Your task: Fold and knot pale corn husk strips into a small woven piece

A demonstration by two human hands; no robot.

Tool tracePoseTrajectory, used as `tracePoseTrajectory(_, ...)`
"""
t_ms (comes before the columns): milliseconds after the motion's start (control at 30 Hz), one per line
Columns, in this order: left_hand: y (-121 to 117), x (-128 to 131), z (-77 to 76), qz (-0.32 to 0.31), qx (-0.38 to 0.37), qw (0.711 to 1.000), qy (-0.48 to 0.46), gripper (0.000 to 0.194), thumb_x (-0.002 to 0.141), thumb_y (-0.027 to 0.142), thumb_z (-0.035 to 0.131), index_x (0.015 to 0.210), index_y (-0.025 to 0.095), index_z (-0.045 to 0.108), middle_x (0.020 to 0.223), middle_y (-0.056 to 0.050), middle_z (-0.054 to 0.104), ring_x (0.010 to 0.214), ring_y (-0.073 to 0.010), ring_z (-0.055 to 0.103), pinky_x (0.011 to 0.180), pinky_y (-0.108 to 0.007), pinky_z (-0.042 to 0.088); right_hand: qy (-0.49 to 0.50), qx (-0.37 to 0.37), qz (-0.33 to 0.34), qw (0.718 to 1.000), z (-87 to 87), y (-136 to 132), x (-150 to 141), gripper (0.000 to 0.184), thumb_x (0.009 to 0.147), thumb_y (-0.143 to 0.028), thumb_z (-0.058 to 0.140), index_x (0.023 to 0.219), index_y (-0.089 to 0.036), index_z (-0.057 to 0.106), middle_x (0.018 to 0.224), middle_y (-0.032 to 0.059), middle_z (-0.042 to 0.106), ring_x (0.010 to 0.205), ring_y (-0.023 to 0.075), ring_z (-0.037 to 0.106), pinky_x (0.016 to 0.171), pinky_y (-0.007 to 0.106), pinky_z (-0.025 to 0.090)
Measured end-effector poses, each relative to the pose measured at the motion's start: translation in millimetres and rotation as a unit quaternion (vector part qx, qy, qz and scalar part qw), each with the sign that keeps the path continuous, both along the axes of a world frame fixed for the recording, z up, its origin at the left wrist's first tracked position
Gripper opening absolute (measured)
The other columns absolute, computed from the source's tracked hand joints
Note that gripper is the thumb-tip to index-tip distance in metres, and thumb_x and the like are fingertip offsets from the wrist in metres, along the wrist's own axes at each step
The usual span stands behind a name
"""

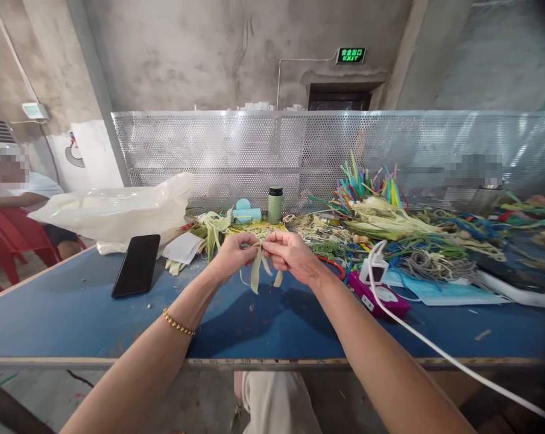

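Observation:
My left hand (237, 254) and my right hand (290, 254) meet above the blue table, fingertips pinched close together. Between them are pale corn husk strips (255, 276), whose loose ends hang down below the fingers. Both hands are closed on the strips; the exact spot where they are gripped is partly hidden by the fingers. Behind the hands lie more husk pieces (217, 229) and a green bottle with a black lid (275, 206) standing upright. A light blue roll-shaped item (248, 214) sits left of the bottle.
A black phone (137, 265) and white plastic bag (119, 211) lie left on the blue table (164, 325). To the right are a purple power strip (378, 296), a white cable (417, 343), a blue mask (448, 292), and piled husks (390, 218). A person sits far left.

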State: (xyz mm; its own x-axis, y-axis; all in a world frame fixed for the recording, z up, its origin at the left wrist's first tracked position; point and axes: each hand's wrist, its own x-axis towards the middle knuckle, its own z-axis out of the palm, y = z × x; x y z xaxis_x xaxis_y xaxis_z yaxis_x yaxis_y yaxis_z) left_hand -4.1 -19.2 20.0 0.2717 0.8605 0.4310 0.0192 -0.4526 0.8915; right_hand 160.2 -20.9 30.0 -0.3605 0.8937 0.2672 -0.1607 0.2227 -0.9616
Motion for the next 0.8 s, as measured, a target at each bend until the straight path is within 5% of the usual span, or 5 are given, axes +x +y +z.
tracePoseTrajectory(433,-1.5,3.2,-0.4,-0.018,-0.009,0.998,-0.068,0.021,0.072,0.029,0.074,0.072,0.013,0.059,0.057,-0.004,0.066,0.053,-0.0150,0.064,0.054,-0.025,0.050,-0.065,0.038,-0.075,0.994,4.0,-2.3,0.0,0.015,0.071,-0.027,0.068,0.074,-0.015,0.059,0.055,-0.0050,0.050,0.038,0.0030,0.031,0.036,0.020,0.017)
tracePoseTrajectory(800,-2.4,5.4,0.3,-0.023,-0.036,0.993,-0.109,0.033,0.068,0.040,0.079,0.072,0.014,0.059,0.055,-0.004,0.066,0.051,-0.0140,0.064,0.051,-0.022,0.047,-0.070,0.077,-0.077,0.992,1.7,1.2,-0.5,0.022,0.070,-0.034,0.070,0.079,-0.015,0.063,0.058,-0.0032,0.054,0.043,0.0055,0.034,0.040,0.021,0.020)
